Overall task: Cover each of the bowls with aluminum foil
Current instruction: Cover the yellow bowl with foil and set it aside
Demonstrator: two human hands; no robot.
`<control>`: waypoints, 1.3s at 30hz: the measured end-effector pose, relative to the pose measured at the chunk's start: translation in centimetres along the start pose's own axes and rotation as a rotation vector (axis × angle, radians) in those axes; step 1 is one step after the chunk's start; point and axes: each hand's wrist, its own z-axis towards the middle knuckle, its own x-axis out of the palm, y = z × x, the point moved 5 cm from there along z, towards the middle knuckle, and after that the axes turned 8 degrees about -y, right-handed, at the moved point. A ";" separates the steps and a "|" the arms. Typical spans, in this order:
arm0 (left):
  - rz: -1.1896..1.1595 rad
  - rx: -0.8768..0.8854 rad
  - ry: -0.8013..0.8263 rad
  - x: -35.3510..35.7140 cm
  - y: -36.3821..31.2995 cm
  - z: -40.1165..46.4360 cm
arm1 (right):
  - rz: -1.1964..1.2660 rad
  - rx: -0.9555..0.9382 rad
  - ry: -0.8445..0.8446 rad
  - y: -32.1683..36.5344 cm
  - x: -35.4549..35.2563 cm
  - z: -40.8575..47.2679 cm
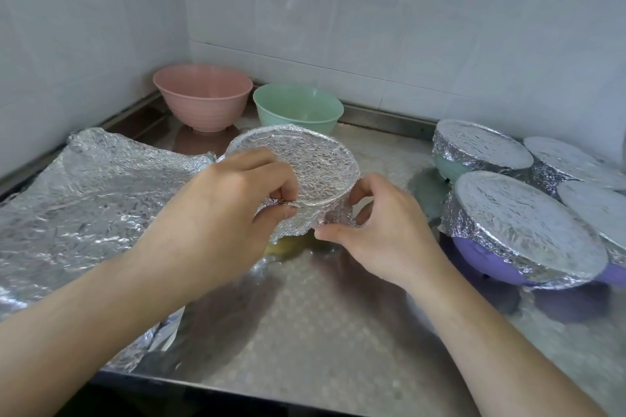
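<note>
A foil-covered bowl [306,162] stands at the middle of the steel counter, with a bit of yellowish bowl showing under the foil's lower edge. My left hand [233,200] pinches the foil skirt at the bowl's near rim. My right hand [376,227] holds the foil against the bowl's near right side with curled fingers and thumb. Behind it stand an uncovered pink bowl [203,95] and an uncovered green bowl [298,107]. On the right sit several covered bowls, among them a purple one [521,234] and a green one [481,149].
Loose crumpled foil sheets [88,193] lie spread over the counter's left part. White tiled walls close the back and left. The steel counter [321,332] runs to a front edge near the bottom of the view.
</note>
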 end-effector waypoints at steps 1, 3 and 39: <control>-0.002 -0.004 0.006 0.0 0.0 0.0 | 0.038 0.018 0.018 -0.2 0.1 0.1; -0.007 -0.007 0.014 -0.1 -0.1 0.0 | 0.131 0.046 0.052 -0.7 0.4 0.5; 0.064 0.025 -0.005 0.0 -0.2 -0.3 | 0.147 -0.136 -0.072 -0.5 0.4 0.2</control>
